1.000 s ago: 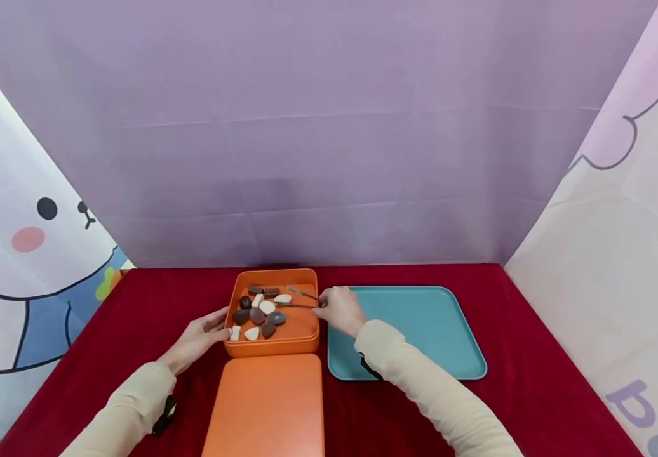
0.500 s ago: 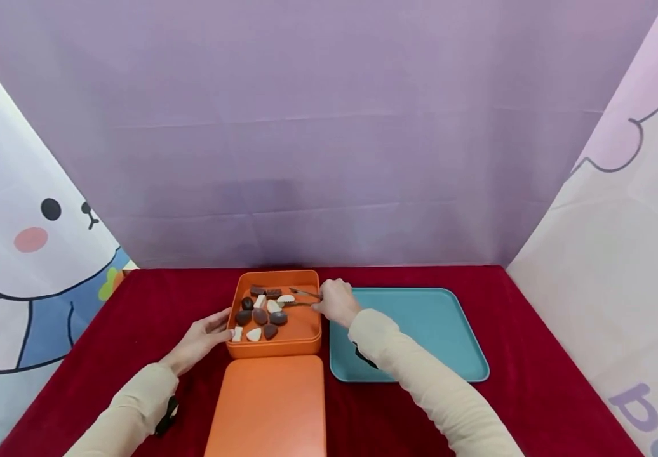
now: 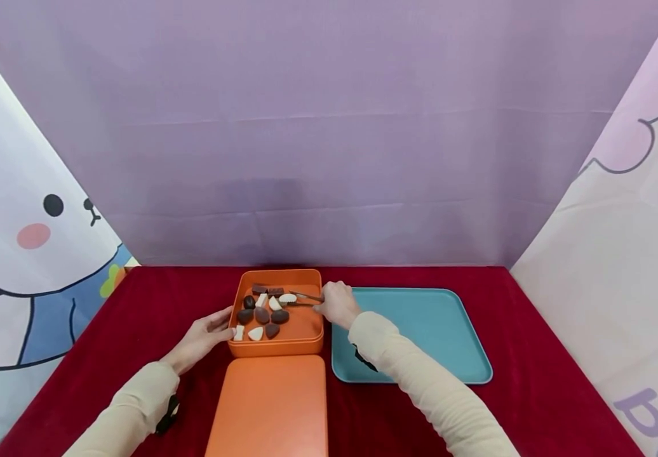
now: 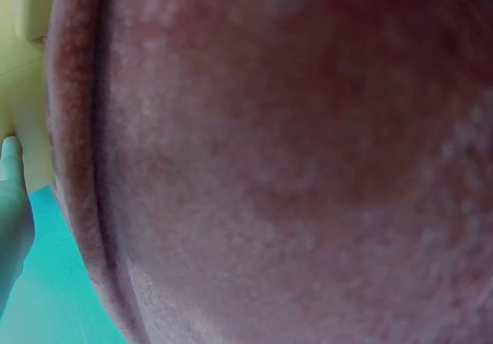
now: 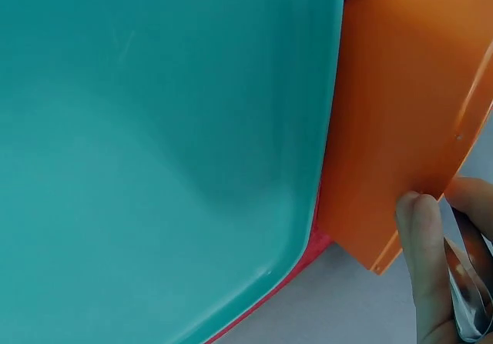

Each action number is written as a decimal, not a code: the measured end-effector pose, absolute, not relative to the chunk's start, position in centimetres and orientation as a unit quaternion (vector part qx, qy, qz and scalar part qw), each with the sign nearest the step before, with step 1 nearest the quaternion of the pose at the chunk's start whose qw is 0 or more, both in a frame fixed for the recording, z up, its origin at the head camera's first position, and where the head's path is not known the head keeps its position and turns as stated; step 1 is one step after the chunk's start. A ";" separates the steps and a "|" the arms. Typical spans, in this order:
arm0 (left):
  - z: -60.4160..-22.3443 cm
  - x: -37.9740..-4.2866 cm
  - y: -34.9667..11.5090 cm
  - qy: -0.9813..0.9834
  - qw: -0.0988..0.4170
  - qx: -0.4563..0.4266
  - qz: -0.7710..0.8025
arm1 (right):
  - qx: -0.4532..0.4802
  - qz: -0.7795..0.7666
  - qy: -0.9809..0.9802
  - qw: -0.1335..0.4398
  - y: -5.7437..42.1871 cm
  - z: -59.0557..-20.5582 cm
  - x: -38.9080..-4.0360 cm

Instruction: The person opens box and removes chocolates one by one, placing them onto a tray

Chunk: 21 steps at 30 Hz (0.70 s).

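My right hand grips metal tongs at the right wall of an orange box. In the box, the two tips of the tongs lie around a ridged white piece that looks like a chocolate. Several dark brown and white chocolate-like pieces, such as a dark oval piece, lie to its left. My left hand holds the box's left side, thumb over the rim near the front corner. In the right wrist view my fingers hold the tongs beside the orange wall.
An orange lid lies flat in front of the box. To the right, close beside it, sits a teal tray. All stand on a red cloth, with a lilac curtain behind.
The tongs' tips have drawn closer together around the ridged white piece. A white piece beside it has turned. The left hand keeps its place on the box.
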<state>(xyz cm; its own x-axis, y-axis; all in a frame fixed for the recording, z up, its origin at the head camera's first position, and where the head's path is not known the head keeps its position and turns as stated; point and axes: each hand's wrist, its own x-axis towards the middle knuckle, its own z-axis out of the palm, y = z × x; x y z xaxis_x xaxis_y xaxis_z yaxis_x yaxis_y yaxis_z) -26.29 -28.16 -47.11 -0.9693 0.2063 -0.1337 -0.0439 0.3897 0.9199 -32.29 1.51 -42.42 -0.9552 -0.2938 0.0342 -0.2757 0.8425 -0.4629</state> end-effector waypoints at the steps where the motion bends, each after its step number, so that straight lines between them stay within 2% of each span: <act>1: -47.1 -26.3 -28.2 0.826 0.114 0.050 0.550 | -0.149 -0.238 0.960 0.018 1.5 -42.4 -32.3; 21: -47.1 -26.1 -28.1 0.819 0.118 0.045 0.560 | -0.171 -0.300 0.938 -0.038 2.7 -44.0 -32.1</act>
